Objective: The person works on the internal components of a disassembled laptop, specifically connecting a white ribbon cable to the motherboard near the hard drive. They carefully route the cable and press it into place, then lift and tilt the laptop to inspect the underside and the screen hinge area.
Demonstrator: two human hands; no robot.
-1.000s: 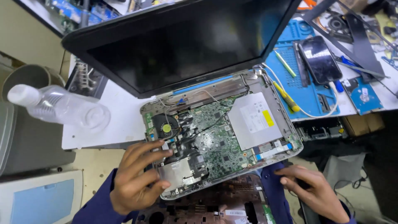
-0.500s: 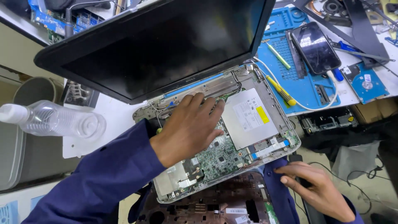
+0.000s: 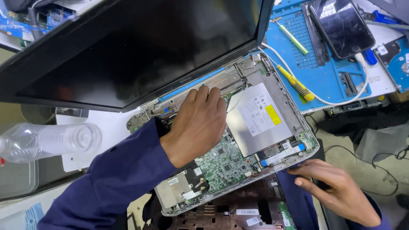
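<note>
An opened laptop base [image 3: 294, 127] lies in front of me with its green circuit board [image 3: 221, 159] and silver optical drive [image 3: 257, 119] bared. Its dark screen [image 3: 136, 47] stands tilted up behind. My left hand [image 3: 198, 123] reaches over the board, fingertips pressed at the rear edge near the hinge strip; whether they pinch anything is hidden. My right hand [image 3: 336, 191] rests against the base's front right corner, fingers flat along the rim beside the blue ribbon connectors [image 3: 281, 155].
A blue work mat [image 3: 328, 55] at the right holds a dark phone [image 3: 341, 25] on a white cable, a yellow-handled screwdriver [image 3: 296, 83] and a green tool. A clear plastic bottle [image 3: 47, 140] lies at the left. A dark brown laptop cover [image 3: 221, 213] sits under the base.
My left hand has moved from the front left of the board up to the rear edge by the hinge. The right hand stays at the front right corner. The view has moved closer.
</note>
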